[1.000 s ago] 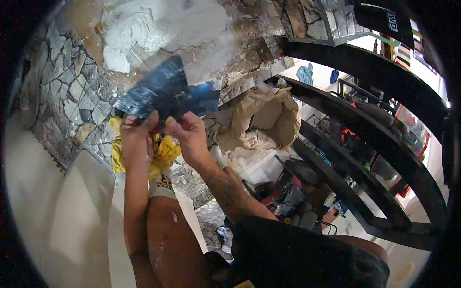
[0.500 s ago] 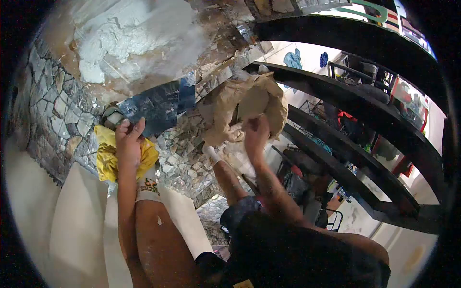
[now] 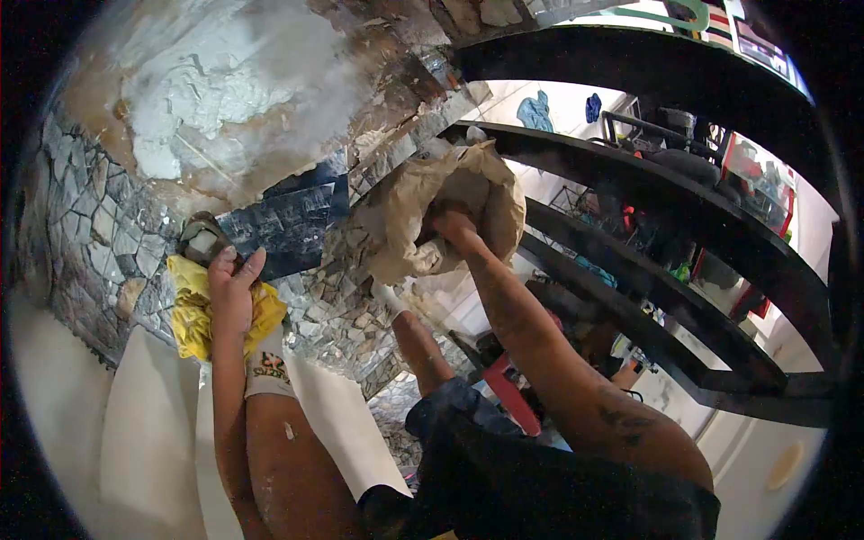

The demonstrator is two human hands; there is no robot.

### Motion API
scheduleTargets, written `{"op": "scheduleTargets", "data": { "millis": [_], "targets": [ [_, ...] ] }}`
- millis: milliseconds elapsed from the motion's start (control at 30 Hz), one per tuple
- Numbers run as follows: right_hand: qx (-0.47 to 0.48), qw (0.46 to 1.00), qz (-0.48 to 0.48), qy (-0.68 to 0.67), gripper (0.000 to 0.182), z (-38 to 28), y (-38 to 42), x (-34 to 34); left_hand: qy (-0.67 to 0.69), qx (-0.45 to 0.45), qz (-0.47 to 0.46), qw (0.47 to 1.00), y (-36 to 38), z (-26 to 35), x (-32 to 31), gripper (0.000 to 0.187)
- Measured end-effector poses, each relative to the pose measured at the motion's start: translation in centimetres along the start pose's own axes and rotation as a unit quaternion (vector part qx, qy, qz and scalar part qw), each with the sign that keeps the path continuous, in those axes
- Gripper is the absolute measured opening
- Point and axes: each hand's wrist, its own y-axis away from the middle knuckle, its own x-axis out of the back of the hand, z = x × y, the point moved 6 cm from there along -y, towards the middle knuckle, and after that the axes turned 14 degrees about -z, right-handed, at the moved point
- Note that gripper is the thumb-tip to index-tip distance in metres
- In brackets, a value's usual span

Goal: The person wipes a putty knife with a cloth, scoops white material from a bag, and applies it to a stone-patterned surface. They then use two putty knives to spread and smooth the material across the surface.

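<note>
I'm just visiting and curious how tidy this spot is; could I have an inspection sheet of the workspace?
Surface: brown slab, white paste spread on it.
Things in use: open paper bag; dark flat pieces, overlapping.
Clutter: crumpled yellow cloth by the left wrist.
Grippers: bare hands; left hand holds the dark flat pieces, right hand reaches into the bag, fingertips hidden.
Cables: nothing seen.
Surroundings: dark curved beams, jumbled items beyond.

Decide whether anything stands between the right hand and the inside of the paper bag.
Nothing visible does: the right hand reaches into the open paper bag. Inside, it is too dark to tell what the fingers touch.
</note>
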Motion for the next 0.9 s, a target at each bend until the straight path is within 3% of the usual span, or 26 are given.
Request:
{"op": "scheduleTargets", "data": {
  "millis": [167, 367, 467, 533, 600, 667, 700, 800, 900],
  "targets": [
    [-0.08, 0.992, 0.031, -0.092, 0.032, -2.4, 4.2, 2.6, -0.038, 0.006, 0.015, 0.999, 0.7, 1.5, -0.7, 0.017],
    [-0.04, 0.986, 0.146, -0.067, 0.033, -1.4, 4.8, 2.1, -0.042, 0.008, 0.007, 0.999, 0.7, 1.1, -0.2, 0.016],
    [-0.085, 0.977, 0.157, -0.114, 0.034, -4.5, 7.7, 5.6, -0.07, 0.005, 0.002, 0.998, 0.7, 1.3, -0.2, 0.015],
    [-0.041, 0.983, 0.162, -0.076, 0.032, -3.5, 6.3, 3.1, -0.056, 0.011, 0.021, 0.998, 0.9, 1.3, -0.2, 0.015],
    [-0.021, 0.971, 0.145, -0.187, 0.029, -3.4, 5.6, 2.6, -0.055, 0.02, 0.032, 0.998, 0.9, 1.4, -0.4, 0.016],
    [-0.024, 0.894, 0.103, -0.435, 0.026, -5.0, 6.3, 3.6, -0.067, 0.038, 0.034, 0.997, 1.1, 1.1, -0.3, 0.016],
    [0.009, 0.919, 0.106, -0.379, 0.026, -0.4, 3.2, -0.6, -0.072, 0.037, 0.04, 0.996, 1.2, 0.8, 0.0, 0.017],
    [0.049, 0.899, 0.217, -0.377, 0.026, -1.4, 4.6, 2.3, -0.096, 0.026, 0.045, 0.994, 0.7, -0.5, 0.8, 0.019],
    [0.071, 0.931, 0.198, -0.3, 0.027, -1.1, 4.0, 2.9, -0.161, 0.026, 0.043, 0.986, 0.5, -0.8, 1.4, 0.023]
  ]
}}
